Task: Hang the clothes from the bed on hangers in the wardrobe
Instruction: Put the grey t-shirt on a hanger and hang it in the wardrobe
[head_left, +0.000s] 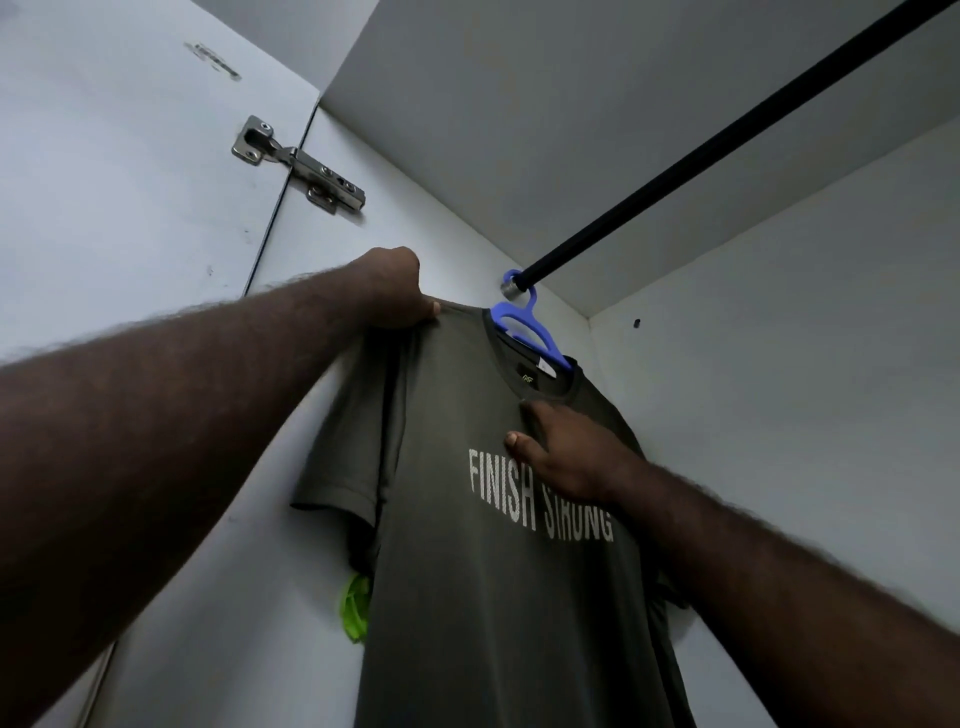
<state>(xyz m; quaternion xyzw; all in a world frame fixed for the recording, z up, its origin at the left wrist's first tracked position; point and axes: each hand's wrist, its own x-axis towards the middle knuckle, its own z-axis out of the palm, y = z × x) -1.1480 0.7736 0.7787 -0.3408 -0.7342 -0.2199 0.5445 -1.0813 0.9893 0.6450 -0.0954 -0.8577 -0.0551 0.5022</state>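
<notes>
Gripping one shoulder of the olive T-shirt (493, 597) with the left hand (397, 291), just beside the blue hanger (524, 325) hooked on the black rail (727, 140). Pressing the right hand (569, 454) flat on the chest, lower and nearer.

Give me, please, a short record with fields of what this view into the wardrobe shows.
rail: black, under the wardrobe's top panel
hanger: blue, hook over the rail's end by the side wall
T-shirt: dark olive, printed FINISH STRONG, on the hanger
left hand: grips the T-shirt's shoulder
right hand: fingers flat on the chest, below the collar
other: green object partly hidden behind the T-shirt; metal hinge on the door
</notes>
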